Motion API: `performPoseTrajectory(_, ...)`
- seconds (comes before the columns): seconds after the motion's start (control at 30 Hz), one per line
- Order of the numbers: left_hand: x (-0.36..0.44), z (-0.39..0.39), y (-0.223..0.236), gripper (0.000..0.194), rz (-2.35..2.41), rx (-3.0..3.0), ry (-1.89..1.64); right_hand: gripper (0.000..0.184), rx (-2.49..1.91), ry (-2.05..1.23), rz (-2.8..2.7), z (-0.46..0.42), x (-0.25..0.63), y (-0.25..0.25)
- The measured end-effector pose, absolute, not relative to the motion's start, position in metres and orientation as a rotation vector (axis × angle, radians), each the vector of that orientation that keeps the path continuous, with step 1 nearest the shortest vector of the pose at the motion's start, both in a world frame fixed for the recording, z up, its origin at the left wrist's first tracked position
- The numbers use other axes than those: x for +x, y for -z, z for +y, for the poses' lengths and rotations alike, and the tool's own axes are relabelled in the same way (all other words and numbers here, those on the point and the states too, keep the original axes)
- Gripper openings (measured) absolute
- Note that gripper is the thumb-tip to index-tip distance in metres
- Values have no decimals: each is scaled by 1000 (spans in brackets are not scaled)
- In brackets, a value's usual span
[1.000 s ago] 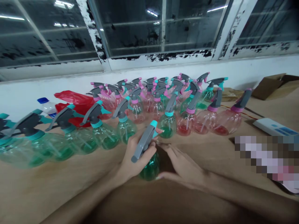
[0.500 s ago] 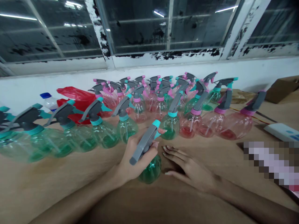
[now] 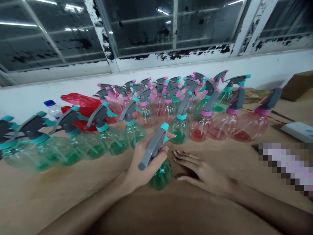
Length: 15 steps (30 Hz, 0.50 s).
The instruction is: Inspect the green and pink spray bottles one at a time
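Observation:
My left hand (image 3: 144, 163) is closed around the neck of a green spray bottle (image 3: 160, 176), below its grey trigger head with a turquoise nozzle. The bottle stands on the table close in front of me, and my fingers hide part of its neck. My right hand (image 3: 199, 168) lies on the table just right of that bottle, fingers stretched out and holding nothing. Directly beyond the hands is another green spray bottle (image 3: 179, 133) with a turquoise collar. A red spray bottle (image 3: 199, 130) with a pink collar stands beside it.
Several green spray bottles (image 3: 113, 143) line the left, with more pink and green ones behind. A red plastic bag (image 3: 81, 101) and a blue-capped bottle (image 3: 52, 109) lie at the back left. On the right are a white box-like object (image 3: 298, 130) and a cardboard box (image 3: 299, 86).
The camera view has shifted slightly. My left hand keeps its hold on the green spray bottle, and my right hand still rests on the table.

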<state>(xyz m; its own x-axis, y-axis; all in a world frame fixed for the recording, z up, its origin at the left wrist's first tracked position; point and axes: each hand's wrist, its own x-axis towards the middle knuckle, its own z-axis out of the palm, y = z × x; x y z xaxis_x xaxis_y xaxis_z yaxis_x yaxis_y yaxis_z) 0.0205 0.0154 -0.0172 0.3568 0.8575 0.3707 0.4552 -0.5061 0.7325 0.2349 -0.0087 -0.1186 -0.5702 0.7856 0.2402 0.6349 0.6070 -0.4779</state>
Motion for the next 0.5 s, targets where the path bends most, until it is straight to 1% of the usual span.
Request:
performPoseTrajectory(0.1,20,14,13,21,1127,2111,-1023,60,-1100,-489,-2394,-7,237,121)
performPoseTrajectory(0.3,13,14,7,14,1008,2136,-974,60,-1097,-511,-2387,-7,238,124)
performPoseTrajectory(0.5,14,18,14,29,1087,2119,-985,59,-1116,-510,-2399,-8,237,121)
